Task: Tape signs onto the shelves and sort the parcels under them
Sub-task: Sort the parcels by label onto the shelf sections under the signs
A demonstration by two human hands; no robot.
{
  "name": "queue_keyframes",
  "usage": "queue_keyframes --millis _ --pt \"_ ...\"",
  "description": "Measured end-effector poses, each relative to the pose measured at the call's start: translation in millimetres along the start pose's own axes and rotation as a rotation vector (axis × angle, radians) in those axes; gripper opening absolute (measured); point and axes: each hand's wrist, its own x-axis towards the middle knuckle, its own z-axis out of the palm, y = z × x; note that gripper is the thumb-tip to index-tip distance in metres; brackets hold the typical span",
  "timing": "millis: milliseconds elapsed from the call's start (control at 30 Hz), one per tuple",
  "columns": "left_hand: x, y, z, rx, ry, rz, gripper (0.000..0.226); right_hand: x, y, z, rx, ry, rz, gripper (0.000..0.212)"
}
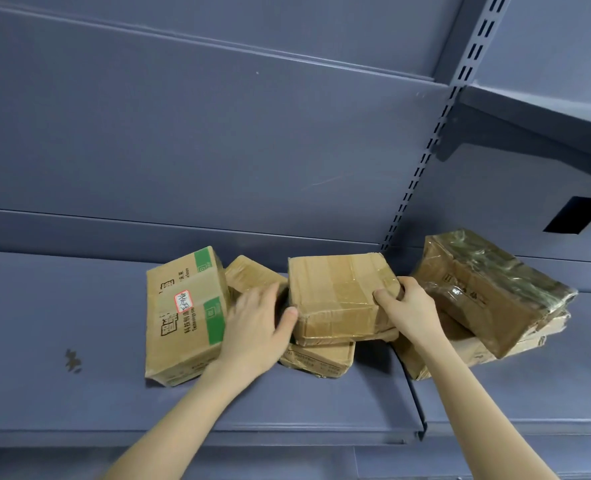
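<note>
Several brown cardboard parcels lie on a grey-blue metal shelf (pixel 62 393). In the middle a taped parcel (pixel 339 292) sits on top of a flatter parcel (pixel 318 358). My left hand (pixel 256 334) grips its left side, thumb on the front corner. My right hand (pixel 408 306) grips its right side, fingers curled over the top edge. A box with green stripes and a red-framed label (pixel 186 317) stands to the left. Behind my left hand lies a small parcel (pixel 249 271). No sign or tape is in view.
At the right, a parcel wrapped in shiny film (pixel 491 289) leans on other parcels (pixel 467 351). A slotted upright (pixel 422 161) divides the back panel. An upper shelf (pixel 529 112) juts out at the top right. The shelf's front edge (pixel 287 434) runs below my forearms.
</note>
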Motion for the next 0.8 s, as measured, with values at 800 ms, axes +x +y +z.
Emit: queue_keyframes --millis 800 --pt "30 47 -57 -1.446 -0.232 -0.468 0.038 -24 -27 -13 0.17 0.258 -0.839 0.069"
